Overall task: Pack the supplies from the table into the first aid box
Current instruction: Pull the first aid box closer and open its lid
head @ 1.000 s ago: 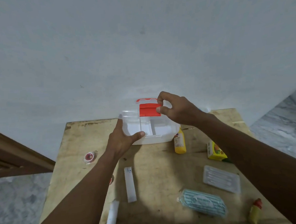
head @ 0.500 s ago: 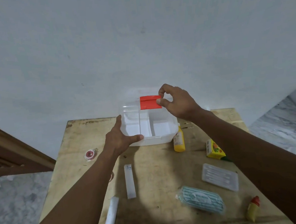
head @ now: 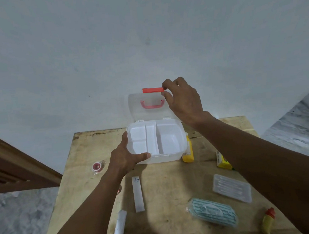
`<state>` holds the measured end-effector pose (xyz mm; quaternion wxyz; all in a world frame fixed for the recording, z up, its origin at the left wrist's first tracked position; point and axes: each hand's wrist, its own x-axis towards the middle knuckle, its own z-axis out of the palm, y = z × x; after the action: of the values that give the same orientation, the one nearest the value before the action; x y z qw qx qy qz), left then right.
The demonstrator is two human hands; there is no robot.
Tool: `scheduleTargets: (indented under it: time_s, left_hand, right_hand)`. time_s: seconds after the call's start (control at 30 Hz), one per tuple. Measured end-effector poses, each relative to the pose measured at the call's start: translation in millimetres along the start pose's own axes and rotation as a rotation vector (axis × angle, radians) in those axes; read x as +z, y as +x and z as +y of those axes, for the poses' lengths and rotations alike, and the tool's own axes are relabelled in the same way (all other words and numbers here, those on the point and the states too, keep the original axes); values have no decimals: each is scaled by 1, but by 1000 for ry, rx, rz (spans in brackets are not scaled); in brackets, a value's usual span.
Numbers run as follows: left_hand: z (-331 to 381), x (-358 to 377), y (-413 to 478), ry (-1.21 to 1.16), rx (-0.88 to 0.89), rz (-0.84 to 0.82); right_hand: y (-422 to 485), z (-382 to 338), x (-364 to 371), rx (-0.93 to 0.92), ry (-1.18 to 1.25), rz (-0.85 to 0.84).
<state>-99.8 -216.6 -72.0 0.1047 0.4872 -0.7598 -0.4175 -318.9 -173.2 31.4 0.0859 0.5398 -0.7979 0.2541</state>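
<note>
The white first aid box (head: 172, 154) stands at the table's far edge with its clear lid (head: 149, 111) swung upright against the wall. A divided tray shows inside. My right hand (head: 182, 100) pinches the red latch (head: 152, 90) at the lid's top edge. My left hand (head: 124, 157) grips the box's front left corner. Around it lie a yellow bottle (head: 187, 152), a yellow carton (head: 222, 161), a clear swab case (head: 231, 187), a striped teal pack (head: 212, 211), a flat white strip (head: 138, 193), a tape roll (head: 96, 165) and a small red-capped bottle (head: 268, 220).
A white tube (head: 119, 229) lies at the wooden table's (head: 173, 185) near edge. The wall rises right behind the box. A brown wooden frame (head: 16, 163) is at the left; marble floor shows on both sides.
My right hand has lifted the lid by its red latch from nearly closed to fully upright. The left hand stayed on the box's corner.
</note>
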Motion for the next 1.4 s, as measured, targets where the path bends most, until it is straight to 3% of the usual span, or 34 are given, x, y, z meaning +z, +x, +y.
scheduleTargets:
  time_s: [0.33, 0.97, 1.2, 1.3, 1.4]
  left_hand:
    - [-12, 0, -5, 8, 58, -9]
    - [-20, 5, -7, 52, 5, -20]
    - [-19, 6, -13, 51, 0, -61]
    - [-20, 4, -14, 69, -5, -86]
    - [-23, 5, -16, 48, 49, -81]
  right_hand:
    - [6, 15, 10, -5, 21, -94]
    - [-19, 23, 1, 44, 60, -215]
    - [-84, 23, -5, 209, 131, -199]
    - [-128, 21, -5, 246, 151, -99]
    - [-170, 20, -9, 374, 79, -215]
